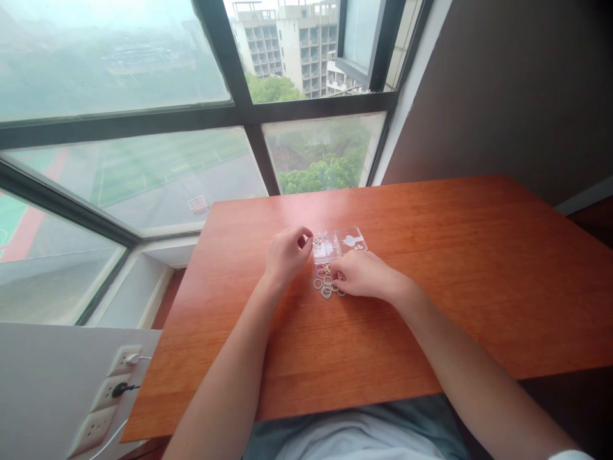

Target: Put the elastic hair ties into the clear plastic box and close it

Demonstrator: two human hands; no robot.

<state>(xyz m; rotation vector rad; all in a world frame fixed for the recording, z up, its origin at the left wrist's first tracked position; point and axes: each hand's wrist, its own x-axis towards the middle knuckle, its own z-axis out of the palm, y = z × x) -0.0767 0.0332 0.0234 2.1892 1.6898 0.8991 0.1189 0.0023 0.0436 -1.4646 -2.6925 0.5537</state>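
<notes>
A small clear plastic box lies on the wooden table with its lid folded open to the right, a white print on the lid. My left hand is at the box's left edge, thumb and finger pinched on a small ring like a hair tie. In front of the box lie several loose hair ties, mostly pale, with pink and yellowish ones among them. Over their right side is my right hand, fingers curled down among them. Whatever its fingertips grip is hidden.
The reddish-brown table extends widely to the right. Beyond its back edge are large framed windows. A dark wall stands at the right. Wall sockets with plugged-in cables are at the lower left.
</notes>
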